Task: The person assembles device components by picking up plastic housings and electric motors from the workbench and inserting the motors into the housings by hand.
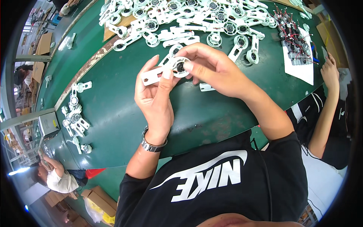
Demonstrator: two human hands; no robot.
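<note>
In front of me, both hands hold one white plastic part with a flat slotted arm (152, 76) and a round ring holding a black centre (181, 67). My left hand (155, 99) is closed on the arm, its thumb lying over it near the ring. My right hand (217, 72) pinches the ring, with the thumb on the black centre and the other fingers partly hidden behind. Just beyond the hands lies a similar white part (175, 49) on the green table. Under my right wrist, another white piece (206, 87) is half covered.
A large heap of similar white parts (189, 17) spreads across the far side. A smaller cluster (74, 118) lies at left. Far right, small grey parts with red wires (293, 38) rest on a white sheet (298, 72). Beside me is a co-worker's arm (329, 87).
</note>
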